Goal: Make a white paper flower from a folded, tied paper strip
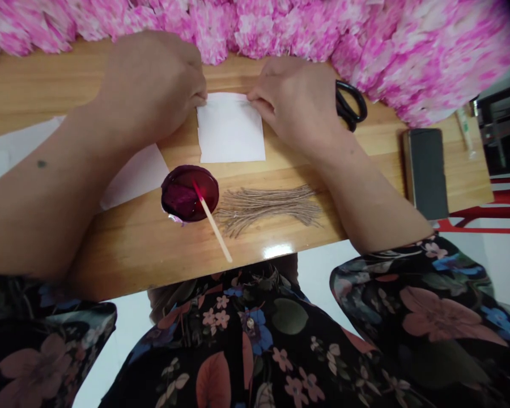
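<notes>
A small white sheet of paper (232, 133) lies on the wooden table (123, 249), with a narrow crease or fold along its far edge. My left hand (157, 79) pinches that edge at its left corner, fingers curled. At the right corner of the same edge, my right hand (297, 99) pinches the paper between thumb and fingers. Nearer to me sits a round dish of dark red liquid (187, 198). A wooden stick (216, 229) with a red-stained tip rests across its rim. Beside the dish lies a bundle of thin brown twigs or wires (276, 207).
Pink artificial flowers (255, 28) line the table's far side. Black-handled scissors (352, 106) lie partly behind my right hand. A dark phone (425, 173) and a small tube (465, 133) are at the right. More white paper (138, 175) lies under my left forearm.
</notes>
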{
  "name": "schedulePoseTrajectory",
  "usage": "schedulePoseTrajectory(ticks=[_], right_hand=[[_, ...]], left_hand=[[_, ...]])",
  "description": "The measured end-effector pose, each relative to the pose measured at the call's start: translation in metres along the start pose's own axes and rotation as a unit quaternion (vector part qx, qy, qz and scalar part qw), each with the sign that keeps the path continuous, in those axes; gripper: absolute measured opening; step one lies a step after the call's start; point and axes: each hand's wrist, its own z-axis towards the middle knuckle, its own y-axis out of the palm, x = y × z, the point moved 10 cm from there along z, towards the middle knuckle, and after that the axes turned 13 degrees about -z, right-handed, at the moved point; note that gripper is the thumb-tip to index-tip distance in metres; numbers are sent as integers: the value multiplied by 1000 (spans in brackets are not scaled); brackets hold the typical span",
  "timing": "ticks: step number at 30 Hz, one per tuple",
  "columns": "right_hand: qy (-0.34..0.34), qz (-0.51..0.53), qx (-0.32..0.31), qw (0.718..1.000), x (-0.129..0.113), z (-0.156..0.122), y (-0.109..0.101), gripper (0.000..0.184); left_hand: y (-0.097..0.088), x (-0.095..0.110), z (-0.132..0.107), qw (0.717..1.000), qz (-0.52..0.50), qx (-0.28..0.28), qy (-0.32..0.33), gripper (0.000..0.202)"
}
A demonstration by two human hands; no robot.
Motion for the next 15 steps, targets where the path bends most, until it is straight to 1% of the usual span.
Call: schedulePoseTrajectory(ticks=[2, 3, 6, 8, 10, 12, 15], right_hand=[[16, -51, -40, 998, 1, 0, 4, 29], [18, -63, -49, 997, 1, 1, 5, 30], [14, -57, -30, 998, 5, 2, 5, 29], [15, -23, -11, 1000, 11, 3, 6, 26], [18, 31, 16, 999, 18, 3, 7, 24], [19, 96, 49, 994, 24, 2, 7, 22], [14, 198, 92, 976, 29, -1, 3, 19]], left_hand=[[-2, 2, -1, 1000, 6, 19, 14, 36], [-2, 3, -1, 999, 10, 27, 25, 37], [-3, 3, -1, 998, 21, 53, 42, 39], [-3, 1, 0, 997, 12, 65, 43, 38], [-6, -2, 1, 996, -23, 81, 43, 35], [-9, -6, 0, 990, -83, 105, 35, 32], [-15, -14, -5, 972, -182, 148, 17, 32]])
